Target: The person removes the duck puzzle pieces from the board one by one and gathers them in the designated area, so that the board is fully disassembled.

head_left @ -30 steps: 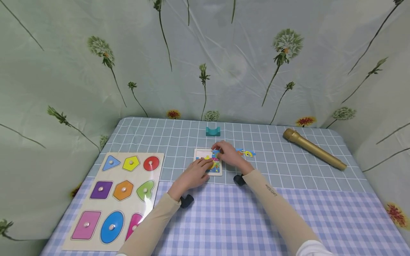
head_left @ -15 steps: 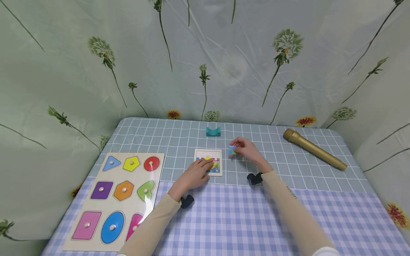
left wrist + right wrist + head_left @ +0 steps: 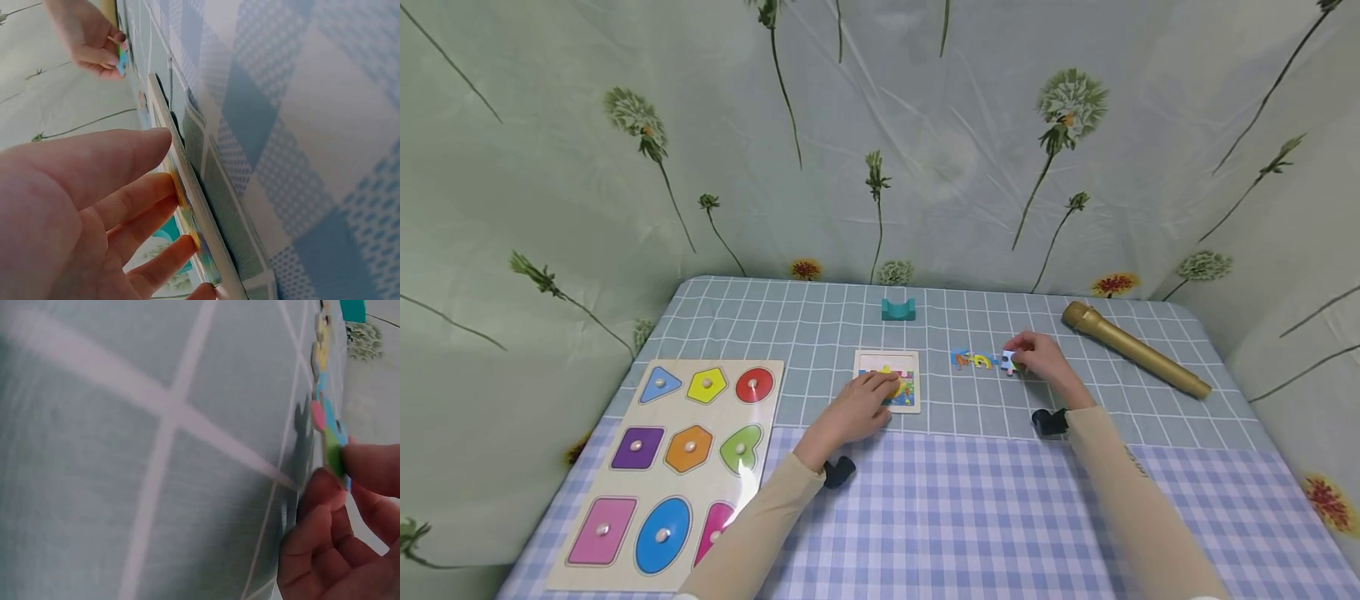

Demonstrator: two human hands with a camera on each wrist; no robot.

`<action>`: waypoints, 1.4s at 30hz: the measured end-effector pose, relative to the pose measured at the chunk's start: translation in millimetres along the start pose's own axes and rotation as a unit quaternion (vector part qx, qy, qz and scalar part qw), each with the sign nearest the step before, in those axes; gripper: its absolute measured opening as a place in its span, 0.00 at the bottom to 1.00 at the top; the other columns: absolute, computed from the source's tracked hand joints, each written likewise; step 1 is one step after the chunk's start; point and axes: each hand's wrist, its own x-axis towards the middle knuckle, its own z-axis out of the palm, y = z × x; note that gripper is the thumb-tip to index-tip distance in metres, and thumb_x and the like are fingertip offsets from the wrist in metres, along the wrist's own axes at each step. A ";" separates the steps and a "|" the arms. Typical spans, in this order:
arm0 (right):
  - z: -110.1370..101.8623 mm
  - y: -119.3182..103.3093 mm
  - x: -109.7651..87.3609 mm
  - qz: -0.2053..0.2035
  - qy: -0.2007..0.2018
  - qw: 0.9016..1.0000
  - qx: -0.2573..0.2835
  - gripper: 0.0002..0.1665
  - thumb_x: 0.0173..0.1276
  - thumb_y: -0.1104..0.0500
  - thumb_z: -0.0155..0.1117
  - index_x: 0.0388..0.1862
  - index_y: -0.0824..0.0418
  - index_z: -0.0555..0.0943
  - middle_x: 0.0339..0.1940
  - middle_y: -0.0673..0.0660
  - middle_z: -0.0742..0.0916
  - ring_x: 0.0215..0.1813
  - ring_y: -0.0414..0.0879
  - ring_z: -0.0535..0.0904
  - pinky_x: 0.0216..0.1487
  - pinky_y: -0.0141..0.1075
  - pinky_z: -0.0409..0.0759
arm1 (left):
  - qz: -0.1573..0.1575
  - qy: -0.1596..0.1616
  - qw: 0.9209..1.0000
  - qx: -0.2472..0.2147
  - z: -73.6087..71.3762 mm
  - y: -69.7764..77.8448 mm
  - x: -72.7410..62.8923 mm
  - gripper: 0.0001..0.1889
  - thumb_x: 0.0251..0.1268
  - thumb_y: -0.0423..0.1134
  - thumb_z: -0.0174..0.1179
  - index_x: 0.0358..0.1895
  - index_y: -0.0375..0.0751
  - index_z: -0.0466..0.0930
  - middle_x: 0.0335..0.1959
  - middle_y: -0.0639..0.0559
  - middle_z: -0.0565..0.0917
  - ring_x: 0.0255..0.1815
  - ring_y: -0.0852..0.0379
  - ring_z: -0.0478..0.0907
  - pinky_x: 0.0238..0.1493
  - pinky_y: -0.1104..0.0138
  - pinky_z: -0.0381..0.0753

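My left hand [image 3: 853, 408] rests on a small framed jigsaw puzzle [image 3: 891, 362], its straight fingertips touching the colourful pieces inside. The upper strip of that frame is bare, while the lower part is filled and partly covered by the fingers. To the right, my right hand [image 3: 1045, 362] pinches a jigsaw piece [image 3: 331, 447] between thumb and fingers. The piece is tilted, just over the tabletop. Beside it lie two loose jigsaw pieces, one blue and orange [image 3: 960, 359] and one with yellow [image 3: 982, 361], in a row towards the frame.
A large wooden shape board [image 3: 651, 479] with knobbed shapes lies on the left. Behind the frame stands a teal curved block [image 3: 898, 310]. A gold microphone [image 3: 1135, 350] lies at the right. A patterned curtain [image 3: 962, 167] rises behind the table.
My right hand has lifted a jigsaw piece out of the frame's upper part and carried it right, past the loose pieces. The left hand stays in place.
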 end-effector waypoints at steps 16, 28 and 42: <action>10.4 -7.5 1.9 -0.057 0.004 0.981 -0.186 0.08 0.57 0.72 0.57 0.36 0.66 0.77 0.30 0.60 0.75 0.33 0.53 0.70 0.32 0.43 0.69 | 0.009 0.021 1.000 -0.007 -1.4 -7.4 3.2 0.19 0.69 0.38 0.56 0.62 0.40 0.74 0.63 0.42 0.68 0.61 0.42 0.63 0.57 0.49 0.66; 62.2 -60.8 -6.1 -0.172 -0.039 0.984 0.005 0.11 0.62 0.73 0.58 0.44 0.71 0.78 0.40 0.63 0.83 0.39 0.53 0.78 0.43 0.43 0.76 | 0.038 -0.027 0.997 -0.061 -6.7 -18.9 -6.7 0.20 0.71 0.38 0.52 0.64 0.43 0.74 0.68 0.36 0.63 0.68 0.38 0.58 0.65 0.51 0.61; 106.4 -89.7 -7.7 -0.183 -0.090 0.979 -0.023 0.14 0.58 0.73 0.62 0.44 0.66 0.80 0.39 0.58 0.82 0.37 0.48 0.74 0.41 0.39 0.74 | 0.029 -0.030 0.997 -0.068 -8.3 -16.5 -7.2 0.19 0.71 0.37 0.52 0.64 0.43 0.75 0.68 0.35 0.63 0.68 0.38 0.58 0.64 0.49 0.62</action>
